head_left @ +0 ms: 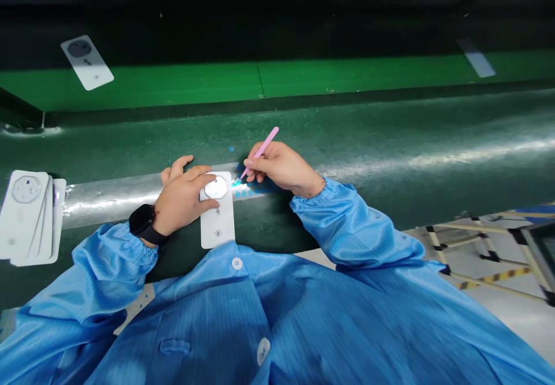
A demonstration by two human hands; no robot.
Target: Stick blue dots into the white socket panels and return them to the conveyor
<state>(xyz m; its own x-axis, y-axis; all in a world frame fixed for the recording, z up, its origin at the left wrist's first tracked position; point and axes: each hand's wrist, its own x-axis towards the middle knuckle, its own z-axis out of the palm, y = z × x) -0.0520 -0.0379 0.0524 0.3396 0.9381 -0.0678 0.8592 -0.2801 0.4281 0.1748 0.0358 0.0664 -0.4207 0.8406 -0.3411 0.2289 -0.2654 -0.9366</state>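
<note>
A white rectangular card [218, 223] with a pale octagonal disc [215, 187] near its top lies on the dark green work surface in front of me. My left hand [182, 197] rests on the card, fingers curled round the disc and pressing it down. My right hand [281, 167] pinches pink tweezers [261, 151], whose tip points down at a strip of small blue dots [245, 191] just right of the card. A clear shiny film strip [108, 197] runs leftward under my left hand.
A stack of similar white cards [30, 217] sits at the left edge. Another card [87, 61] lies far left on the bright green belt [303, 76]. To the right, beyond the table edge, are a grey floor and yellow-black striped frame bars [489, 278].
</note>
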